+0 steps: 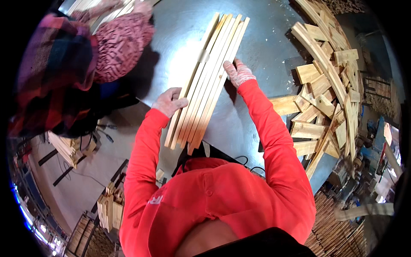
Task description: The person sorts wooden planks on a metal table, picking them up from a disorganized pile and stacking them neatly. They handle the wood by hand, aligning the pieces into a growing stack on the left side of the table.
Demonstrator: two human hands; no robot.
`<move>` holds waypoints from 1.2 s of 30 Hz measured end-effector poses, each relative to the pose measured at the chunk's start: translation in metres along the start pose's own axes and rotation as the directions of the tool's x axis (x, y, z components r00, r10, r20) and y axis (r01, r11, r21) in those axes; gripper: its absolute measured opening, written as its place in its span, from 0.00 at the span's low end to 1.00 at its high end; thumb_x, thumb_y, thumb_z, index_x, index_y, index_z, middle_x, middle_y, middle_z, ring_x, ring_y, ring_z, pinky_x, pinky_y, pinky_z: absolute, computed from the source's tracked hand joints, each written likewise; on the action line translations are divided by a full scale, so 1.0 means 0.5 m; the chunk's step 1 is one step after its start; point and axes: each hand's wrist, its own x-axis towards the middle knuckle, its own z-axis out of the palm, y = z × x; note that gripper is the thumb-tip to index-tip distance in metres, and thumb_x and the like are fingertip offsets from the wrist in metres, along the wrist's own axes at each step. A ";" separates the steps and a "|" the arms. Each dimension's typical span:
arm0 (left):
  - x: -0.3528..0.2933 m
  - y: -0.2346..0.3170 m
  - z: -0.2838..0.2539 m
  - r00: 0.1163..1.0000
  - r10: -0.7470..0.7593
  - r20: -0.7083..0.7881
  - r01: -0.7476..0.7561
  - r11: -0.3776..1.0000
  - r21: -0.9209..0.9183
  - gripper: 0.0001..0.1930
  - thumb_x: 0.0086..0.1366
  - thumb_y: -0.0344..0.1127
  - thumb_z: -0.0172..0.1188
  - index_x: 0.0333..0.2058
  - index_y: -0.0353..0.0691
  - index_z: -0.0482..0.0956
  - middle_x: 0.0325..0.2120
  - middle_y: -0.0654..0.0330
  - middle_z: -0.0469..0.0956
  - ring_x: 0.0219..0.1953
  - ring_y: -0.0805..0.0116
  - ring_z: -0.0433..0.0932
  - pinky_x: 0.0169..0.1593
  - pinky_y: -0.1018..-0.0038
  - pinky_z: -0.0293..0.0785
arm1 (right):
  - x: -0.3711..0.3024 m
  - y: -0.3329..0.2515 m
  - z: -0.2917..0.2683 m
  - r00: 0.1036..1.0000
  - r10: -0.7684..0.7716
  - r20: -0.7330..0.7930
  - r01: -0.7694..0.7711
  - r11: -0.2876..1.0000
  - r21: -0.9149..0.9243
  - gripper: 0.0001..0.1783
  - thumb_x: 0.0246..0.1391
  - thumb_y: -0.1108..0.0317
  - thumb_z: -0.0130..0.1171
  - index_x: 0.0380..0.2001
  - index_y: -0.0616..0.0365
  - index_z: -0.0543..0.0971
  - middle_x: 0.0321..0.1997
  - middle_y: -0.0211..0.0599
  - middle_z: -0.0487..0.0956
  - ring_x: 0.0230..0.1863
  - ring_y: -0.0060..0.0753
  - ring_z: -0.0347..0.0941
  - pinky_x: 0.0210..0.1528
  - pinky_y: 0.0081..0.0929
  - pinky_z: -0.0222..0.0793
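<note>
A bundle of several long, pale wooden slats (209,81) lies side by side at a slant over the metal table. Their lower ends are uneven and stick out past the table's near edge. My left hand (170,102) grips the left edge of the bundle, its thumb on top. My right hand (239,73), in a whitish glove with reddish marks, holds the right edge farther up, fingertips on the outermost slat. A small greyish patch (203,56), perhaps tape, sits across the left slats. The undersides of both hands are hidden.
The grey metal table (265,47) has wood crumbs on it. A heap of short wood offcuts (317,85) and long curved-looking strips lies at right. At upper left another person in a plaid sleeve (55,73) and patterned pink headwear (124,47) leans over the table, close by.
</note>
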 end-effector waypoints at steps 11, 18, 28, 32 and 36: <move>-0.181 -0.042 0.031 0.643 0.647 -0.410 -0.083 0.592 0.802 0.36 0.49 0.43 0.69 0.53 0.30 0.67 0.49 0.41 0.71 0.52 0.42 0.70 0.57 0.56 0.67 | 0.324 -0.189 -0.108 0.916 -0.398 0.050 0.262 0.500 -0.825 0.31 0.62 0.43 0.40 0.64 0.41 0.64 0.64 0.37 0.69 0.69 0.37 0.56 0.72 0.38 0.39; -0.219 -0.095 0.087 0.750 0.603 -0.270 -0.314 0.685 0.658 0.31 0.45 0.44 0.68 0.45 0.31 0.73 0.43 0.44 0.74 0.45 0.42 0.72 0.50 0.56 0.69 | 0.377 -0.223 -0.056 0.861 -0.509 -0.001 0.390 0.660 -0.642 0.29 0.60 0.44 0.42 0.52 0.53 0.76 0.50 0.52 0.77 0.53 0.55 0.72 0.57 0.44 0.65; -0.233 -0.032 0.077 0.932 0.117 -0.342 0.067 0.873 0.482 0.16 0.56 0.41 0.59 0.39 0.39 0.74 0.35 0.45 0.75 0.39 0.43 0.74 0.43 0.56 0.71 | 0.188 -0.397 0.024 0.777 -0.574 -0.257 0.629 0.721 0.290 0.37 0.38 0.69 0.61 0.58 0.57 0.69 0.36 0.32 0.72 0.34 0.26 0.65 0.42 0.25 0.69; -0.284 0.058 0.099 0.802 0.311 -0.511 0.168 0.703 0.691 0.11 0.57 0.35 0.59 0.38 0.39 0.76 0.23 0.52 0.77 0.26 0.51 0.77 0.30 0.61 0.74 | 0.130 -0.531 -0.019 0.417 -0.661 -0.624 0.885 0.452 0.112 0.26 0.45 0.72 0.58 0.52 0.57 0.71 0.31 0.29 0.73 0.30 0.26 0.66 0.39 0.26 0.69; -0.301 0.249 0.171 0.712 0.649 -0.269 -0.283 0.615 0.736 0.07 0.55 0.31 0.61 0.34 0.41 0.77 0.22 0.54 0.76 0.24 0.53 0.77 0.25 0.64 0.74 | 0.077 -0.522 -0.295 0.573 -0.706 -0.417 0.779 0.310 0.545 0.15 0.48 0.70 0.62 0.41 0.55 0.73 0.29 0.31 0.76 0.26 0.26 0.70 0.31 0.27 0.70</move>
